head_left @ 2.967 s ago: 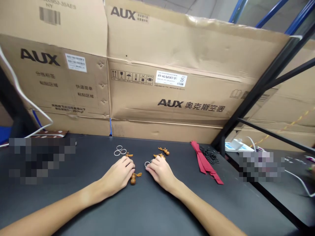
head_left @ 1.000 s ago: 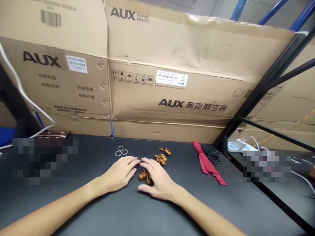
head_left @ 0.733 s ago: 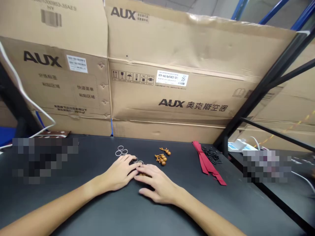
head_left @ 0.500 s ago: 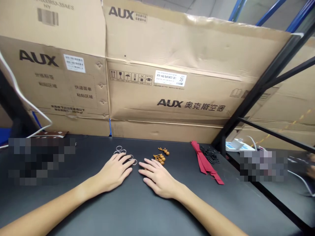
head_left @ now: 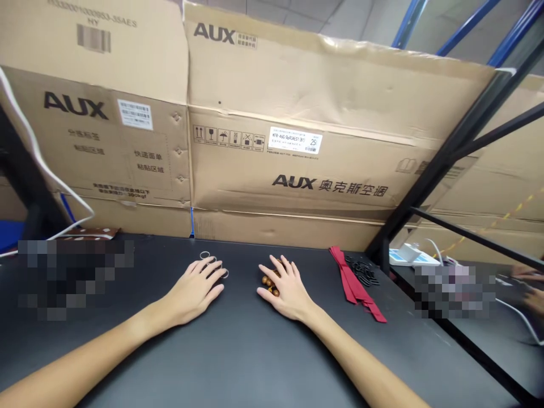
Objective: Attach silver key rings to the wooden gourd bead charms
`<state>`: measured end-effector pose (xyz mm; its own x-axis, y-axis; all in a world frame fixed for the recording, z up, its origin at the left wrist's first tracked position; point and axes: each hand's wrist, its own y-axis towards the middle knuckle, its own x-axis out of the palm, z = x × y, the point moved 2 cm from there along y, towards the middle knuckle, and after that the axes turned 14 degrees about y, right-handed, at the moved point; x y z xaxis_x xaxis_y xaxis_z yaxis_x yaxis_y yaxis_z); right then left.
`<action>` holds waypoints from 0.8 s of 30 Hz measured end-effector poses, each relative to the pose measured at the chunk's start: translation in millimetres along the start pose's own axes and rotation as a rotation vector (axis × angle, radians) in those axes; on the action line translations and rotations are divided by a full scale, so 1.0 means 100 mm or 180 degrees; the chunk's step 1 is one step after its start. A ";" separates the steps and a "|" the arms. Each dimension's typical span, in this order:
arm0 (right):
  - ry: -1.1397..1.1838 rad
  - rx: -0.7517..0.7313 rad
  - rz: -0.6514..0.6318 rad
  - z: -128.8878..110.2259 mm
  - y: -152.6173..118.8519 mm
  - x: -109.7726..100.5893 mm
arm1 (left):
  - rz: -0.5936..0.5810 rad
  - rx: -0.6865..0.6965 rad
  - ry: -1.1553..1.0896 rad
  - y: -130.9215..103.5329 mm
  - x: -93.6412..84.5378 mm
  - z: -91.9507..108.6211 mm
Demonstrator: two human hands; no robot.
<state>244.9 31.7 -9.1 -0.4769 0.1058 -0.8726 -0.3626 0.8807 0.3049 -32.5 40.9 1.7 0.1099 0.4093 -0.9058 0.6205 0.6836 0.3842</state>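
Note:
My left hand (head_left: 193, 292) lies palm down with its fingers spread over several thin metal rings (head_left: 204, 255), which it partly hides. To its right, my right hand (head_left: 289, 289) is also palm down, fingers apart, resting over a small group of brown gourd-shaped beads or charms (head_left: 271, 281). Some of these show between the thumb and the index finger; the others are hidden under the hand. Neither hand is closed round anything. Both are on the black tabletop (head_left: 212, 362).
Red fabric strips (head_left: 352, 286) lie on the right, beside a pile of small black pieces (head_left: 363, 269). Cardboard (head_left: 297, 164) stands along the back. A black metal frame (head_left: 425, 175) rises at the right; beyond it are a blue-and-white device (head_left: 410, 255) and another person's hand (head_left: 533, 294).
My right hand has moved to the right and away from me, over the gourd charms, which are now gathered closer together. My left hand has shifted slightly to the left and covers more of the rings.

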 end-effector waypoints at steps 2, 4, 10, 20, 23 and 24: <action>-0.0004 0.0037 -0.0049 0.03 0.01 0.02 | 0.0041 0.0136 -0.0178 -0.01 -0.06 0.09; -0.0017 0.0051 -0.0072 0.06 0.03 0.03 | 0.0007 0.0358 -0.0403 -0.03 -0.14 0.21; -0.0001 0.0048 -0.0019 0.14 0.10 0.02 | -0.0343 0.0881 -0.0897 -0.08 -0.23 0.38; 0.0317 -0.1125 0.0167 -0.35 -0.18 -0.02 | -0.0783 0.0834 -0.0720 -0.11 -0.15 0.29; 0.0536 -0.1158 -0.0231 -0.50 -0.32 0.01 | -0.0914 0.0808 -0.0692 -0.14 -0.13 0.27; 0.0603 -0.1125 -0.0347 -0.52 -0.35 0.01 | -0.0956 0.0801 -0.0684 -0.14 -0.13 0.26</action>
<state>215.2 -23.5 -0.7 -0.5473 -0.0952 -0.8315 -0.6559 0.6659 0.3555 -22.4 10.2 3.1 0.0382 0.0620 -0.9973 0.8162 0.5739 0.0670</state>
